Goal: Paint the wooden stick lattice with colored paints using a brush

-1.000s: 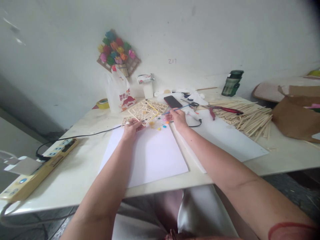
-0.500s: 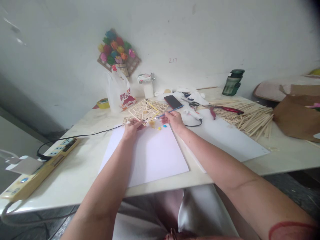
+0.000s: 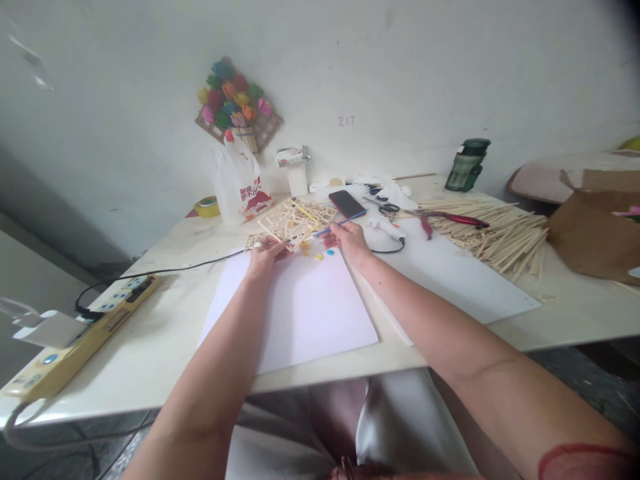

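My right hand [image 3: 349, 241] is closed round a thin blue paintbrush [image 3: 340, 223], its tip pointing left toward the wooden lattice. My left hand [image 3: 267, 253] grips the near edge of that lattice [image 3: 290, 223], which is made of pale sticks with one yellow-coloured strip [image 3: 306, 212]. The lattice leans up above the far end of a white paper sheet [image 3: 310, 313]. Between the hands, a yellow paint blob [image 3: 320, 257] and a blue paint blob [image 3: 330, 253] lie near the sheet's far edge. Exactly where the brush tip touches is too small to tell.
To the right are a phone [image 3: 347, 204], scissors [image 3: 389, 209], a white glue gun [image 3: 387, 230], red-handled pliers [image 3: 457, 219] and a heap of wooden sticks [image 3: 505, 233]. A plastic bag [image 3: 230, 187] and tape roll [image 3: 207, 207] stand behind. A power strip [image 3: 85, 340] lies left, its cable crossing the table.
Almost nothing differs. Both hands keep their places, with the brush and lattice still held; the whole view has shifted very slightly.
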Motion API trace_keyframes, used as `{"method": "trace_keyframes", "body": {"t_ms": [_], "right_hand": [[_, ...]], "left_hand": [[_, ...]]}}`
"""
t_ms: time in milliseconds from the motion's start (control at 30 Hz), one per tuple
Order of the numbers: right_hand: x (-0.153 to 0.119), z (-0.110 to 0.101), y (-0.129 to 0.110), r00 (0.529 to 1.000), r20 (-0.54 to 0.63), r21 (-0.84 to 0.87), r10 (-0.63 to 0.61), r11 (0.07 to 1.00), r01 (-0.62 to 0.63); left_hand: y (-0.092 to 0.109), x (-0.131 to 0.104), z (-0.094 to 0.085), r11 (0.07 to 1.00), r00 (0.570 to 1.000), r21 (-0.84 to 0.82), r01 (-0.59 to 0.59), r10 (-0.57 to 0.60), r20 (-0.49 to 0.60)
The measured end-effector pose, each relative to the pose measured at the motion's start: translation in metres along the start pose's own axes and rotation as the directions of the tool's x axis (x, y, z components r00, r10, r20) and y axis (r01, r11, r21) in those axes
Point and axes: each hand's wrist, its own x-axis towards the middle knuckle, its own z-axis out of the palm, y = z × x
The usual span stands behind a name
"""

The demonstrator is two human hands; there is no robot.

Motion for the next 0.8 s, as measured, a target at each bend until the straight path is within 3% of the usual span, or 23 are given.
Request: {"method": "trace_keyframes", "body": {"t_ms": [367, 600, 800], "right_hand": [[0.0049, -0.0048, 0.0001, 0.994, -0.109, -0.005, -0.016, 1.0, 0.016], [0.0021, 0.0004, 0.0011, 0.999, -0.05, -0.003, 0.001, 1.0, -0.001], [0.0037, -0.0006, 0.0012, 0.992, -0.124, -0.023, -0.008, 1.0, 0.005]], "left_hand": [[-0.0013, -0.0001, 0.0, 1.0, 1.0, 0.001, -0.003, 0.003, 0.003], [-0.002, 0.0016, -0.0003, 1.0, 1.0, 0.023, -0.009, 0.009, -0.003], [0.0, -0.0005, 0.0007, 1.0, 1.0, 0.027, -0.011, 0.01, 0.005]]}}
